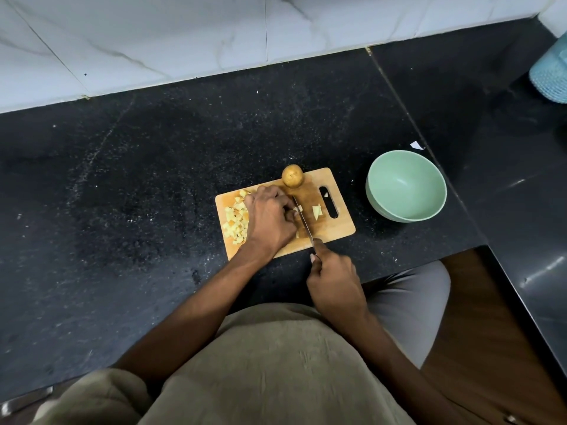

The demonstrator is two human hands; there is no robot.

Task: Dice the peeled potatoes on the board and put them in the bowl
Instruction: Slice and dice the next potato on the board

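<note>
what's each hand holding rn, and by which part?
Right hand grips the knife by its handle, blade down on the board. Left hand holds down a potato piece at the blade with curled fingertips.

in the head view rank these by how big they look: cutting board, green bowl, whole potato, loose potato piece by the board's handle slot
Largest to smallest as they look:
1. cutting board
2. green bowl
3. whole potato
4. loose potato piece
All four lie at much the same distance from the camera, so the order is fairly safe.
</note>
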